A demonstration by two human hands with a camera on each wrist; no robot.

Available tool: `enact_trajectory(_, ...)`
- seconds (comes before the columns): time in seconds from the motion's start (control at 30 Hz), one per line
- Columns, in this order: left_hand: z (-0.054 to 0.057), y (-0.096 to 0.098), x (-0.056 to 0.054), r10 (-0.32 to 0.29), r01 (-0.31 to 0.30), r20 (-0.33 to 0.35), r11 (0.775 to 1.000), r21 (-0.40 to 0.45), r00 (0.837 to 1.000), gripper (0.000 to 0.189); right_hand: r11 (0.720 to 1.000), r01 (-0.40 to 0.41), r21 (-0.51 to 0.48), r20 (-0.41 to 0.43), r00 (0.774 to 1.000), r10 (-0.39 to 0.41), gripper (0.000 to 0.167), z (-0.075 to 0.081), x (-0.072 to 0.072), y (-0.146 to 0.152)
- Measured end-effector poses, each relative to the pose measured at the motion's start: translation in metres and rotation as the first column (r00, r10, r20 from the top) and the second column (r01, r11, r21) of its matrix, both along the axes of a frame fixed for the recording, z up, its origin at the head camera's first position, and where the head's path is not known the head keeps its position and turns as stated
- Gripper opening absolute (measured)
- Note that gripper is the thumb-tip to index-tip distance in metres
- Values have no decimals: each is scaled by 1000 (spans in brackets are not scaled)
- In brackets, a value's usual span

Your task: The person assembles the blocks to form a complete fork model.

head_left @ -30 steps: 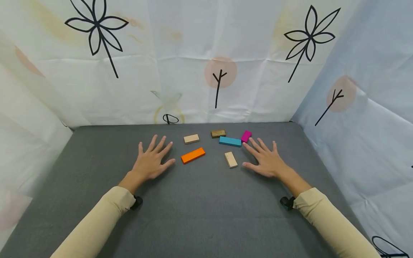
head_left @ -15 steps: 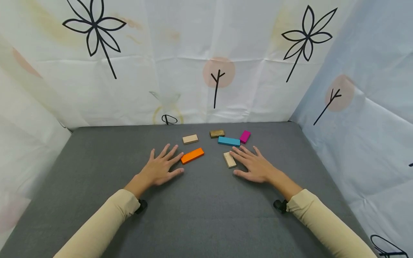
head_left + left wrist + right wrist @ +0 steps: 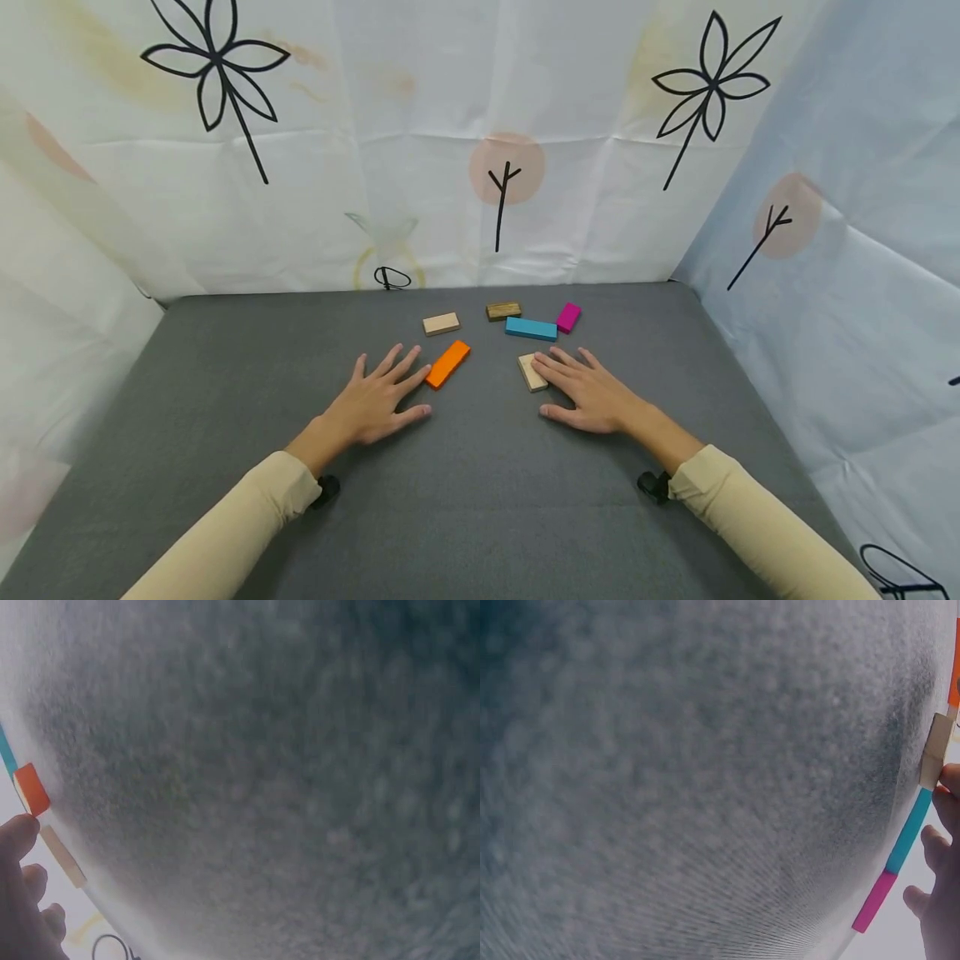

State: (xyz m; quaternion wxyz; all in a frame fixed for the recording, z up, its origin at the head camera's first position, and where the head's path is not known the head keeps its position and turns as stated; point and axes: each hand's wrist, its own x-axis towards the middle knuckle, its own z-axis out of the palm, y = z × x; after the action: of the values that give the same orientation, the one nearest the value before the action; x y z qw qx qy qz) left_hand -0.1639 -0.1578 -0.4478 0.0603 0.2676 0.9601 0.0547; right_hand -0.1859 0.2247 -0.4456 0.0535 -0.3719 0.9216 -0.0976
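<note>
In the head view my left hand (image 3: 369, 403) lies with spread fingers, its index fingertip touching the near end of an orange block (image 3: 448, 364). The left wrist view shows a fingertip against that orange block (image 3: 31, 790). My right hand (image 3: 592, 395) is spread too; its index fingertip rests on the upper part of a pale wooden block (image 3: 532, 373), also seen in the right wrist view as a light block (image 3: 935, 750) by the fingers. Neither hand grips anything.
Beyond the hands on the grey table (image 3: 480, 500) lie another pale block (image 3: 441, 324), a dark brown block (image 3: 503, 311), a blue block (image 3: 531, 328) and a magenta block (image 3: 568, 317). A patterned white cloth (image 3: 427, 150) hangs behind the table.
Both hands have moved inward and slightly nearer to me. The orange block has turned to a steeper angle under the left fingertip's touch. The right fingertips have come onto the near pale block.
</note>
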Motion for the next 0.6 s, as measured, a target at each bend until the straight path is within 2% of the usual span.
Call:
enact_trajectory(0.33,-1,12,7,-70,70,-13,997,31,997,66,999,-15,37,-25,1000,16,75,6,10,-4)
enact_trajectory(0.47,-3,19,4,-68,64,51,996,62,996,64,999,-34,38,-47,998,36,71,9,12,-6)
enact_trajectory(0.6,1,29,-5,-53,41,116,994,104,992,62,995,-96,11,-139,986,97,59,11,9,-9)
